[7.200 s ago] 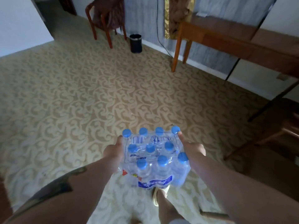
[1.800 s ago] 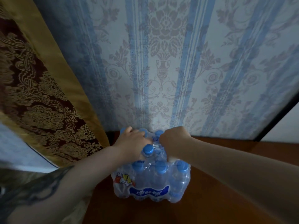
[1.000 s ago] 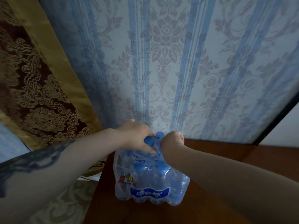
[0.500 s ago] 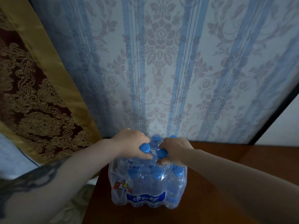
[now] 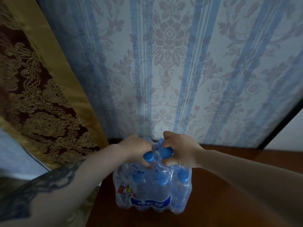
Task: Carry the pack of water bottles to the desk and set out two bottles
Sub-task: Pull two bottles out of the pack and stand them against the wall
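The shrink-wrapped pack of water bottles [image 5: 152,192] with blue caps stands on the dark wooden desk [image 5: 221,202], near its left end and close to the wall. My left hand [image 5: 136,148] and my right hand [image 5: 178,151] both clutch the plastic wrap at the top of the pack, fists side by side. Two blue caps [image 5: 148,156] stick up between my fingers through the stretched wrap. The far row of bottles is hidden behind my hands.
Blue-striped floral wallpaper [image 5: 172,71] rises right behind the desk. A heavy gold and maroon curtain [image 5: 37,95] hangs at the left, reaching the desk's left end. A dark vertical frame [image 5: 282,122] runs up at the right. Patterned carpet [image 5: 88,203] shows beyond the desk's left edge.
I carried the pack across the room and stood it on the desk. Over the last second both hands stay on its top, pulling the wrap apart, and two caps now stand exposed.
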A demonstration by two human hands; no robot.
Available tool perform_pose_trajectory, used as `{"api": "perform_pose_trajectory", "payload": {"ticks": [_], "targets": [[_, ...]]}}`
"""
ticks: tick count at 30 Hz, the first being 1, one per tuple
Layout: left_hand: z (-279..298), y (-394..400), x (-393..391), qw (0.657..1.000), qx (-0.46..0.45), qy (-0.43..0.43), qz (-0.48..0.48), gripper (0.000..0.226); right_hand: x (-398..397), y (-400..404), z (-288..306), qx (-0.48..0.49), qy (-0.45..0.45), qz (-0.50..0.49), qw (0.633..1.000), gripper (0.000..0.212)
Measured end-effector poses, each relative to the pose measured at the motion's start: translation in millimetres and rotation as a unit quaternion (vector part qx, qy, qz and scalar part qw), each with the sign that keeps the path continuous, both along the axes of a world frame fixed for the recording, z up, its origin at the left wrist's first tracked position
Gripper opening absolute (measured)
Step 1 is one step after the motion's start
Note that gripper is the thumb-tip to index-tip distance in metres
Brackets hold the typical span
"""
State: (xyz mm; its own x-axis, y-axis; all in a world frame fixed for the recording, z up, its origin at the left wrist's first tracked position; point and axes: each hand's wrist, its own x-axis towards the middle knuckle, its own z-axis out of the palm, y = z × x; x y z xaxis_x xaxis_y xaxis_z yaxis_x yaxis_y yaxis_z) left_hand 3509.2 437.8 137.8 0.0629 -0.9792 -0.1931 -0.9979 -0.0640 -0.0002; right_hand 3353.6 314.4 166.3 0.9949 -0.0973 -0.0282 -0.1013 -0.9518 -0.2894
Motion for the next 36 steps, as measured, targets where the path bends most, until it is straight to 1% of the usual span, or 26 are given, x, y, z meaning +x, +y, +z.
{"api": "perform_pose_trajectory", "payload": {"ticks": [3,5,7,9,11,14,16,19,22,23,25,27,29,32,33,36], "targets": [[-3.1,3.8,-2.0,0.999,-0.011,0.045,0.025,0.035,12.0,2.2,34.1,0.037,-0.067,0.036,0.996,0.043],[-3.8,4.9,-3.6,0.999,-0.024,0.021,0.027,0.039,22.5,1.4,62.7,0.045,-0.134,0.047,0.989,0.044],[-5.8,5.1,-2.8,0.999,-0.036,0.008,0.024,0.040,25.9,2.4,78.9,0.048,-0.196,0.035,0.979,0.046],[-8.7,6.8,-0.3,0.998,-0.046,0.039,0.030,0.050,21.0,3.9,83.2,0.064,-0.236,0.028,0.969,0.043],[-12.4,10.4,0.6,0.995,-0.060,0.076,0.036,0.052,13.4,3.3,86.0,0.113,-0.275,0.012,0.955,0.038],[-16.0,14.4,-0.3,0.989,-0.083,0.109,0.056,0.051,4.2,-6.0,94.9,0.185,-0.331,-0.039,0.924,0.036],[-15.5,16.3,-0.4,0.981,-0.107,0.143,0.074,0.050,-2.2,-14.4,99.6,0.214,-0.349,-0.077,0.909,0.034],[-11.5,21.8,-1.2,0.963,-0.163,0.200,0.083,0.033,-13.6,-23.9,98.5,0.259,-0.374,-0.130,0.881,0.037],[-7.7,28.9,-2.1,0.955,-0.198,0.204,0.087,0.038,-21.8,-25.1,94.6,0.294,-0.410,-0.178,0.845,0.036],[-6.5,30.8,-4.0,0.956,-0.201,0.200,0.082,0.036,-23.5,-24.7,94.4,0.296,-0.414,-0.187,0.841,0.035],[-0.7,32.9,-7.7,0.958,-0.209,0.185,0.072,0.031,-26.6,-24.4,97.3,0.281,-0.412,-0.197,0.844,0.033],[17.2,31.0,-11.0,0.951,-0.234,0.186,0.081,0.031,-28.8,-25.3,103.8,0.269,-0.418,-0.211,0.842,0.033],[43.3,22.6,-9.2,0.941,-0.266,0.191,0.084,0.029,-29.5,-29.6,111.6,0.262,-0.435,-0.223,0.832,0.032],[84.1,8.6,-8.3,0.949,-0.280,0.144,0.033,0.038,-29.9,-33.3,118.7,0.253,-0.450,-0.225,0.826,0.031],[93.8,4.2,-8.3,0.948,-0.282,0.143,0.024,0.038,-31.0,-34.0,118.9,0.249,-0.452,-0.226,0.826,0.032],[113.6,-9.3,-10.1,0.934,-0.306,0.185,0.014,0.041,-37.3,-36.7,114.5,0.238,-0.456,-0.232,0.826,0.034]]}}
